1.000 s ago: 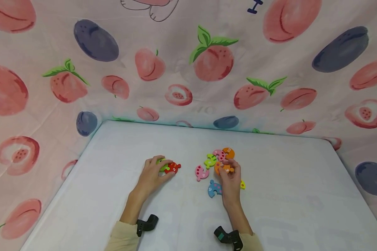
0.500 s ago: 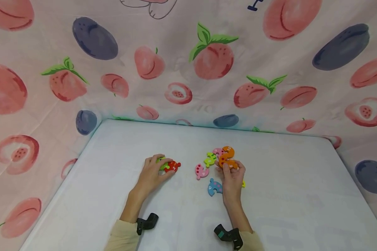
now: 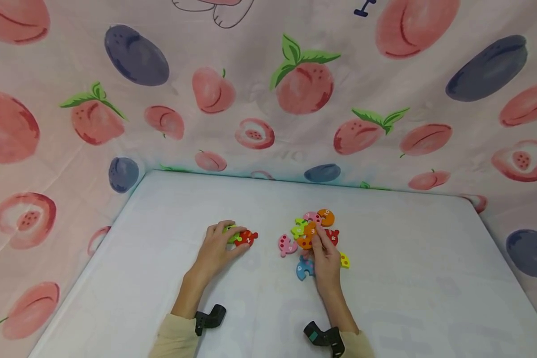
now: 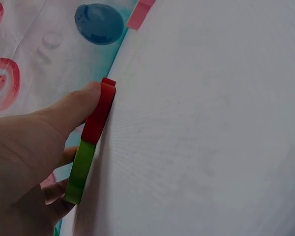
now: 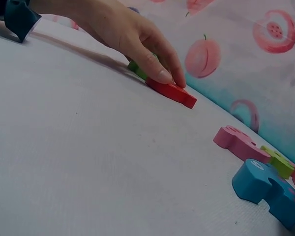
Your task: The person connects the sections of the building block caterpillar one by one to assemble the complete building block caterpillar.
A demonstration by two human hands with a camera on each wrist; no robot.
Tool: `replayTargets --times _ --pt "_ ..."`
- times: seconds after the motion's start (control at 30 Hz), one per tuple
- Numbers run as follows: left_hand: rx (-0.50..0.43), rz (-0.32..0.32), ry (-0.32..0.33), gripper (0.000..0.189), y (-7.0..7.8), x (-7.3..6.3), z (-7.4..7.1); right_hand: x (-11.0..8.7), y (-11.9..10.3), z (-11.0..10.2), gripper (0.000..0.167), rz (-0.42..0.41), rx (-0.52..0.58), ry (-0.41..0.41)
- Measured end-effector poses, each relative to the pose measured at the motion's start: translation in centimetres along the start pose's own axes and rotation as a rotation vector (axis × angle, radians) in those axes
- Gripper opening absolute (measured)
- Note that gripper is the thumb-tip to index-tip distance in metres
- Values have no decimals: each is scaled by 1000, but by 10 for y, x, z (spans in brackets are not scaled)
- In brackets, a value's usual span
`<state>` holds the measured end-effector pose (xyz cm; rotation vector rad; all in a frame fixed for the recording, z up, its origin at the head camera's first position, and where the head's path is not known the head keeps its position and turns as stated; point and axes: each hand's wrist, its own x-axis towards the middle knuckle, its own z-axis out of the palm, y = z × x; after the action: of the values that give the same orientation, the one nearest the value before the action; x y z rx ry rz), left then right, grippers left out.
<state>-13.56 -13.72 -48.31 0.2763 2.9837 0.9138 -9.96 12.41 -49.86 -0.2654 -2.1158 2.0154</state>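
My left hand (image 3: 212, 253) grips a red number puzzle piece (image 3: 247, 237) marked 2 and a green puzzle piece (image 4: 80, 172), fitted end to end on the white table. In the left wrist view its thumb presses the red piece, while its fingers lie against the green one. To the right, my right hand (image 3: 327, 263) pinches an orange puzzle piece (image 3: 305, 242) between thumb and fingers, above the loose pieces. Only the edge of that hand shows in the right wrist view. Around it lie a pink piece (image 3: 287, 245), a blue piece (image 5: 268, 189) and a red piece (image 3: 333, 236).
Behind the right hand are a light green piece (image 3: 298, 227), another pink piece (image 3: 312, 217) and an orange piece (image 3: 326, 217) marked 10. A yellow piece (image 3: 345, 260) is partly hidden by the hand. A fruit-print cloth (image 3: 255, 74) hangs along the table's back edge.
My right hand has raised the orange piece, turned it and brought it slightly left, uncovering the red piece. The left hand has stayed put on its two pieces.
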Motion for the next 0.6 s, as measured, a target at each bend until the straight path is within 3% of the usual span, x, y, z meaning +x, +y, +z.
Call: replayTargets --times 0.2,0.4,0.6 --pt "-10 50 -25 44 0 -3 -2 -1 2 2 42 43 -14 18" --pt "29 117 15 41 3 -4 -1 -2 1 3 37 -19 45 -41" --pt "67 96 29 42 4 -2 0 -3 -9 4 31 -33 46 -100"
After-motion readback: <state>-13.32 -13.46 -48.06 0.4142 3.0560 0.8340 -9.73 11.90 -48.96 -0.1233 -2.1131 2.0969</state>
